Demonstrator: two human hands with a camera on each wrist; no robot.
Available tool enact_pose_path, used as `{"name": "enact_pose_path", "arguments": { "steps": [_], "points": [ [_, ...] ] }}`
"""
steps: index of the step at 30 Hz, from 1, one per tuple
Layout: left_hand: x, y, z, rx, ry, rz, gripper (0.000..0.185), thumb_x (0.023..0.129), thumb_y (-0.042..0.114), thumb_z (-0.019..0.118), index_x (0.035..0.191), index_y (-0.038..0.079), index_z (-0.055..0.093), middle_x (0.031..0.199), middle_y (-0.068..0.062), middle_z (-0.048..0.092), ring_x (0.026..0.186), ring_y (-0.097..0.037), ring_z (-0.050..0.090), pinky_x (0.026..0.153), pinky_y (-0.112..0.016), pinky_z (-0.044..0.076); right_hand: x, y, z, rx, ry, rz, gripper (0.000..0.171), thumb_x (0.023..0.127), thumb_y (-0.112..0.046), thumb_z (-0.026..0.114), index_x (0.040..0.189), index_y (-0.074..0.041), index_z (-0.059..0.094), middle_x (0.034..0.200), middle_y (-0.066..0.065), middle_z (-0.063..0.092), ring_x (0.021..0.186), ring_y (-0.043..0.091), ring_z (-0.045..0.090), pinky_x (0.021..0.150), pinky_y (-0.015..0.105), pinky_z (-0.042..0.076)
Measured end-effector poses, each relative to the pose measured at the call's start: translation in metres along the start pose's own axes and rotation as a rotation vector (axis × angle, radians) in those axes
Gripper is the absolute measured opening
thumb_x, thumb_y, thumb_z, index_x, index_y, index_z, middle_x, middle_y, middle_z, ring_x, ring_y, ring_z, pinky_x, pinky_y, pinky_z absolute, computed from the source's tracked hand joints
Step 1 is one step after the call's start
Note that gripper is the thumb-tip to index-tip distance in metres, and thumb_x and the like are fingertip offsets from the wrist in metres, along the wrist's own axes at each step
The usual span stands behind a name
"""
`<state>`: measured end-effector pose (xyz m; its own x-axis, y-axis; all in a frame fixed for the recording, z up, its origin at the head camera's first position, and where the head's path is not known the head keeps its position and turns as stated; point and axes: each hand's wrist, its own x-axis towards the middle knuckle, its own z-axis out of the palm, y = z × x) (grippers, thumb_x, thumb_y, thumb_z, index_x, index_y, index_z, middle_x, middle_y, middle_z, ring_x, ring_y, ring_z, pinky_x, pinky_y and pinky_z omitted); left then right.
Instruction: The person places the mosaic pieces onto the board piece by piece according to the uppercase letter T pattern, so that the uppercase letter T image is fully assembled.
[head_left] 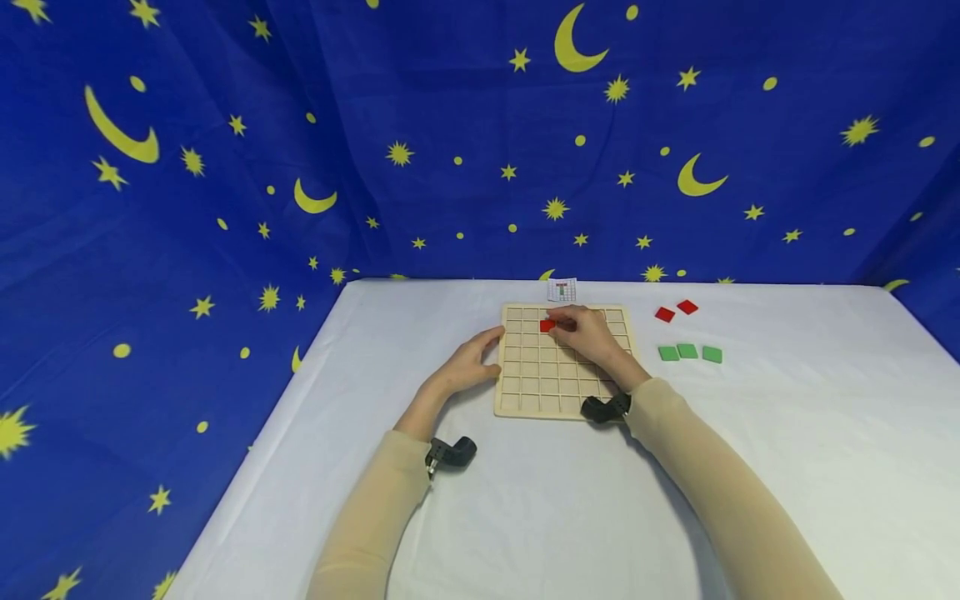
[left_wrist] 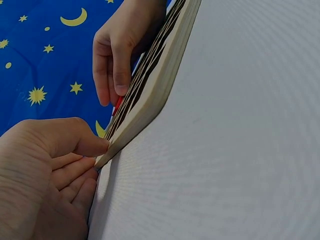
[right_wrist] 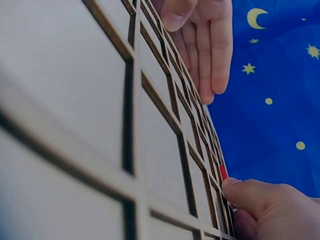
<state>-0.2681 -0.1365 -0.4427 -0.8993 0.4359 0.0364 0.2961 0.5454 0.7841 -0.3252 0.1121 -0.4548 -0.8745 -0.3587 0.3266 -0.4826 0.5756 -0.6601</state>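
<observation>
A light wooden board with a raised grid [head_left: 531, 402] lies flat on the table. My left hand [head_left: 468, 363] rests at its left edge, fingers fairly straight, with the thumb and fingertips touching the rim. Over the board's upper part, my right hand [head_left: 587, 332] pinches a small square red tile [head_left: 547, 326] at a grid cell in the second row from the top. Only a red sliver of the tile [right_wrist: 223, 172] shows beside the thumb in the right wrist view; the fingers hide the rest.
To the right of the board lie two loose red tiles [head_left: 687, 307] and three green tiles [head_left: 687, 351]. A small printed card [head_left: 562, 290] with a coloured T pattern sits behind the board. A white cloth covers the table [head_left: 810, 433]; a blue star-and-moon curtain [head_left: 465, 108] hangs behind.
</observation>
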Motion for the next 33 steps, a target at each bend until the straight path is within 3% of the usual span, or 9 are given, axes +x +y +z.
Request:
{"name": "enact_pose_path", "arguments": {
  "steps": [10, 17, 27, 33],
  "points": [
    [0.001, 0.000, 0.003, -0.015, -0.002, 0.005, 0.074, 0.079, -0.003, 0.062, 0.145, -0.002, 0.029, 0.148, -0.017, 0.032, 0.137, -0.026, 0.028, 0.113, -0.032, 0.021, -0.002, -0.001, -0.003, 0.091, 0.005, 0.076, 0.034, 0.085, -0.012, 0.070, 0.115, 0.001, 0.066, 0.110, 0.014, 0.066, 0.095, 0.026, 0.062, 0.084, 0.039, 0.051],
    [0.001, -0.001, 0.004, -0.004, -0.002, 0.022, 0.074, 0.079, -0.002, 0.062, 0.145, -0.003, 0.029, 0.148, -0.017, 0.032, 0.137, -0.026, 0.027, 0.113, -0.032, 0.021, -0.003, -0.004, -0.011, 0.300, 0.042, 0.187, 0.037, 0.087, -0.015, 0.068, 0.121, -0.001, 0.063, 0.113, 0.013, 0.065, 0.100, 0.026, 0.062, 0.086, 0.037, 0.051],
    [0.000, -0.001, 0.003, -0.023, 0.005, 0.024, 0.073, 0.079, -0.002, 0.061, 0.145, -0.004, 0.030, 0.148, -0.018, 0.033, 0.136, -0.028, 0.029, 0.113, -0.033, 0.022, -0.007, -0.008, -0.050, 0.263, 0.069, 0.225, 0.043, 0.088, -0.019, 0.068, 0.126, -0.002, 0.059, 0.120, 0.013, 0.062, 0.105, 0.027, 0.059, 0.089, 0.038, 0.050],
    [0.000, -0.002, 0.001, -0.024, -0.001, 0.006, 0.074, 0.079, -0.003, 0.062, 0.145, -0.003, 0.029, 0.149, -0.016, 0.032, 0.137, -0.025, 0.029, 0.112, -0.029, 0.022, -0.016, 0.007, -0.084, 0.222, 0.141, 0.290, 0.045, 0.089, -0.022, 0.067, 0.128, -0.003, 0.058, 0.122, 0.014, 0.061, 0.104, 0.018, 0.060, 0.080, 0.020, 0.051]
  ]
}}
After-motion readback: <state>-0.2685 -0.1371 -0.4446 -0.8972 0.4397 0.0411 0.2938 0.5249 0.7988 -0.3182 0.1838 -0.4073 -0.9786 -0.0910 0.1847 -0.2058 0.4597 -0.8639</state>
